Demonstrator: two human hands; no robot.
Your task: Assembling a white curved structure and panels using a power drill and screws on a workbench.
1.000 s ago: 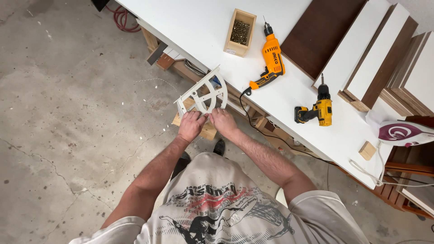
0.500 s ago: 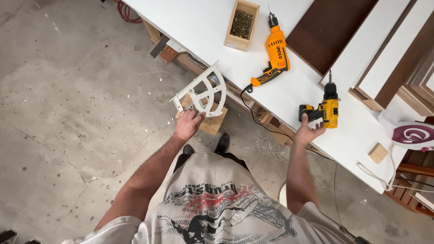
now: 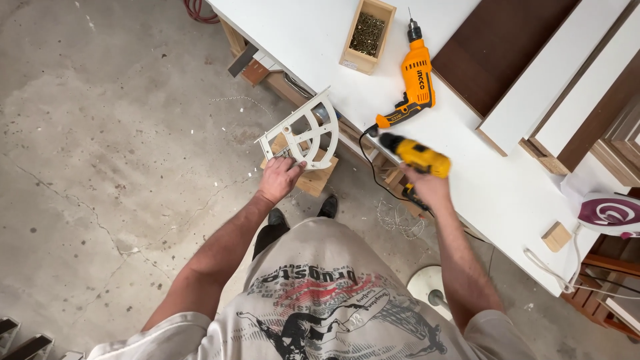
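My left hand [image 3: 279, 179] grips a white fan-shaped bracket with curved slots [image 3: 301, 133], held out over the concrete floor beside the white table [image 3: 320, 47]. My right hand [image 3: 427, 187] is closed around the handle of a yellow and black cordless drill [image 3: 415, 155], lifted off the table and blurred, its nose pointing left toward the bracket. An orange corded drill [image 3: 417, 80] lies on the tabletop just beyond it.
A small wooden box of screws [image 3: 367, 35] stands on the table. Brown and white boards [image 3: 533, 73] lie at the right. A small wood block [image 3: 557, 236] and a purple-and-white iron [image 3: 610, 213] sit near the table's right end. Wood blocks [image 3: 313, 177] rest on the floor.
My right hand left the bracket, reached to the table, took the yellow cordless drill and brought it back toward the bracket. My left hand kept hold of the bracket.
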